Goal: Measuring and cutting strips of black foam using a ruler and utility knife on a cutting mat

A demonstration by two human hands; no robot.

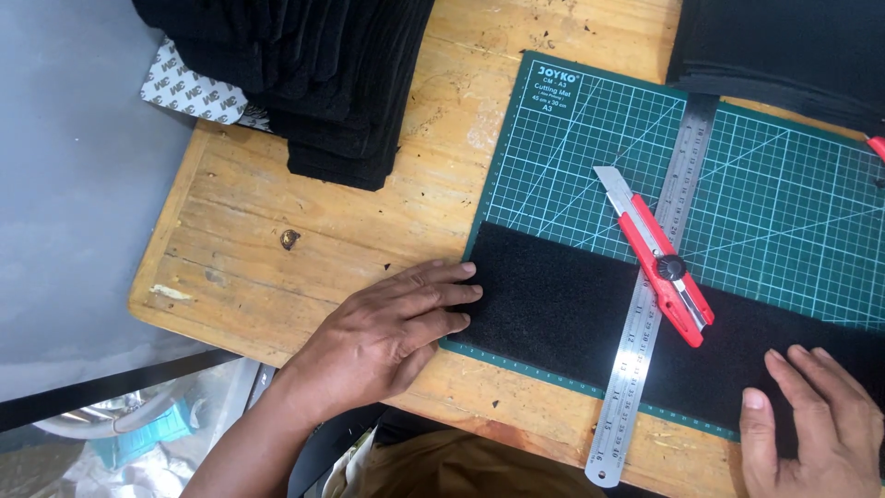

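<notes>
Right hand (811, 424) sits nearest us, flat and fingers spread on the near right end of the black felt strip (553, 304), gripping nothing. Left hand (387, 332) lies flat on the wooden table (304, 194), fingertips (466, 293) touching the strip's left edge where it meets the green cutting mat (765, 203). Both hands are well apart, 1 at each end.

Between them a steel ruler (645, 314) crosses the strip, loose, and a red utility knife (659, 258) rests on it with its blade out.

Risks we judge: either hand nudging the strip would shift the ruler and roll the knife, exposed blade toward fingers.

Beyond the left hand, 1 stack of black felt pieces (313, 74); another dark stack (784, 46) beyond the right.
</notes>
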